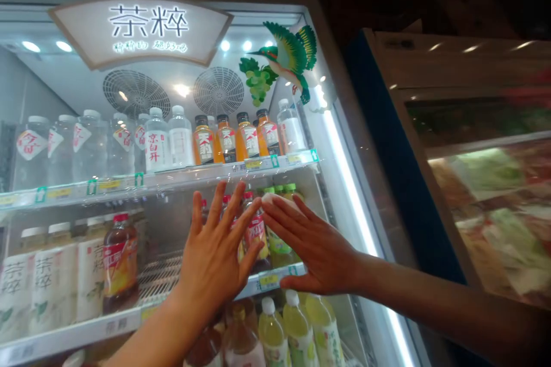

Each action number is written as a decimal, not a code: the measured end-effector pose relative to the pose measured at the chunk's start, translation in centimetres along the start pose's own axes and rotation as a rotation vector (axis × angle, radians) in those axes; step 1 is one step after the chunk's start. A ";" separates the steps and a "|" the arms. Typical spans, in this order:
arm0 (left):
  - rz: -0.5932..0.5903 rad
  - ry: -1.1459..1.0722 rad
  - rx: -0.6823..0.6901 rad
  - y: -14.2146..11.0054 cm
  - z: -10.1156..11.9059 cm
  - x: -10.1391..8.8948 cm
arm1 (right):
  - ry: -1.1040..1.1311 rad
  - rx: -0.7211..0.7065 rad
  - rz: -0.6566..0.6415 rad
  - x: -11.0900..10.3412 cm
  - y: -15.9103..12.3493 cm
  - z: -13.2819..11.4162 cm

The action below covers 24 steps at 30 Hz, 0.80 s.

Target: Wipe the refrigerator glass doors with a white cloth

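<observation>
Both of my hands are raised in front of a lit drink fridge (342, 166), at the height of its middle shelf. My left hand (217, 243) has its fingers spread wide, back towards me, with nothing visible in it. My right hand (316, 246) is stretched out flat, thumb apart, its fingertips close to my left index finger. A small whitish patch shows behind the right fingers; I cannot make out what it is. Partly hidden behind the hands are red-capped tea bottles (257, 229) and green-capped bottles (279, 239). I cannot tell whether the palms touch the fridge's front.
Clear water bottles (90, 146) and orange drink bottles (248, 140) line the upper shelf. White-labelled tea bottles (54, 281) and a red-labelled tea bottle (120, 264) stand lower left. A bird sticker (293, 57) marks the upper right. Another display case (486, 183) stands right, blurred.
</observation>
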<state>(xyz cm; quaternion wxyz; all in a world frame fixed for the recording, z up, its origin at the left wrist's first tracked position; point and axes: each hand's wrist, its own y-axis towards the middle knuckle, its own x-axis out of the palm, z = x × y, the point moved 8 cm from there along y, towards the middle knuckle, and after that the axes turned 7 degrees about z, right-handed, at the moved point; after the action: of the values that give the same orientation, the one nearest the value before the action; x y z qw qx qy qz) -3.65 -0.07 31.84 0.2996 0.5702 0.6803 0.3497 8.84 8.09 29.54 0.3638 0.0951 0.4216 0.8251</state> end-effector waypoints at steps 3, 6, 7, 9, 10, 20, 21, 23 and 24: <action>-0.019 0.069 -0.078 -3.5 -2.0 -2.0 | -0.012 0.109 0.066 0.1 1.6 -0.7; -0.057 0.097 -0.222 -5.9 -4.1 -3.1 | -0.021 0.308 0.168 0.7 4.1 -0.2; -0.079 0.094 -0.264 -7.0 -4.4 -3.2 | -0.016 0.356 0.188 1.2 4.3 -1.0; -0.127 0.083 -0.319 -9.6 -4.3 -3.4 | 0.012 0.416 0.205 2.3 3.5 -4.4; -0.153 0.079 -0.333 -11.0 -4.1 -3.5 | 0.035 0.426 0.205 2.8 2.9 -6.6; -0.069 0.071 -0.398 -17.5 -8.2 -6.1 | -0.040 0.518 0.174 5.7 6.8 -15.0; -0.074 0.064 -0.407 -18.9 -8.2 -6.4 | -0.059 0.518 0.156 6.2 6.4 -16.7; -0.111 0.044 -0.414 -21.8 -8.1 -6.8 | -0.085 0.501 0.115 7.2 5.1 -20.8; -0.135 0.030 -0.411 -23.0 -8.1 -7.0 | -0.092 0.493 0.094 7.7 4.7 -22.8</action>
<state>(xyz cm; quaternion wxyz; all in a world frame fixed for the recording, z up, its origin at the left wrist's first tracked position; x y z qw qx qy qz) -22.04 -10.51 17.76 0.4222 0.4450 0.6357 0.4687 -9.69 -2.68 17.69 0.3097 0.2381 0.5883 0.7080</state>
